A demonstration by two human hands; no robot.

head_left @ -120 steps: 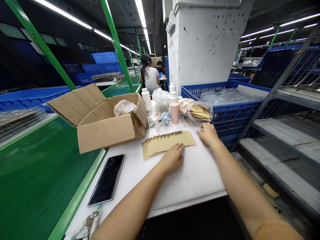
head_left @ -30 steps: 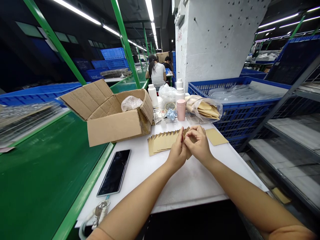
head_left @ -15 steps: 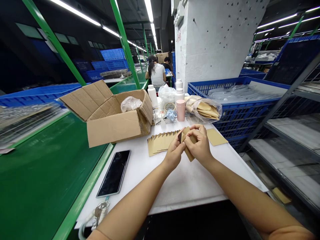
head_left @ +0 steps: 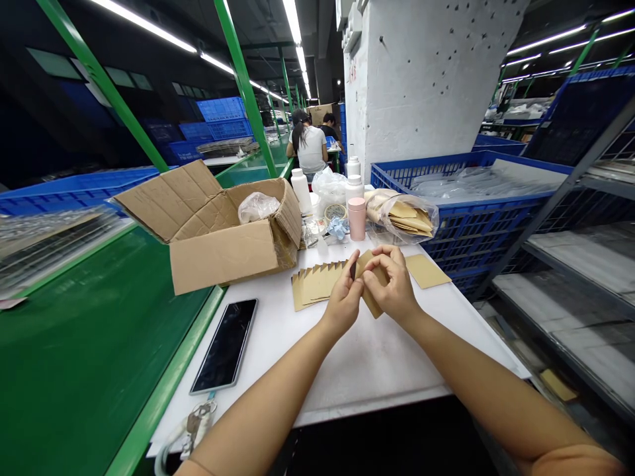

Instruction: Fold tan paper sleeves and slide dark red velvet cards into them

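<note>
My left hand is closed on a small dark flat piece, which shows between thumb and fingers; most of it is hidden. Close beside it, my right hand pinches a brown kraft paper envelope that hangs tilted above the white table. The fingertips of both hands nearly meet at the envelope. Left of the hands lies an overlapping row of similar kraft envelopes. One flat kraft piece rests on the table to the right of my right hand.
An open cardboard box stands at the left, near a phone and keys. Behind the hands are a pink bottle, white bottles and a plastic bag of kraft envelopes. A blue crate stands to the right.
My left hand and the dark piece have drawn slightly away from the envelope, to the left. The right hand keeps its pinch on the envelope. The view has shifted a little.
</note>
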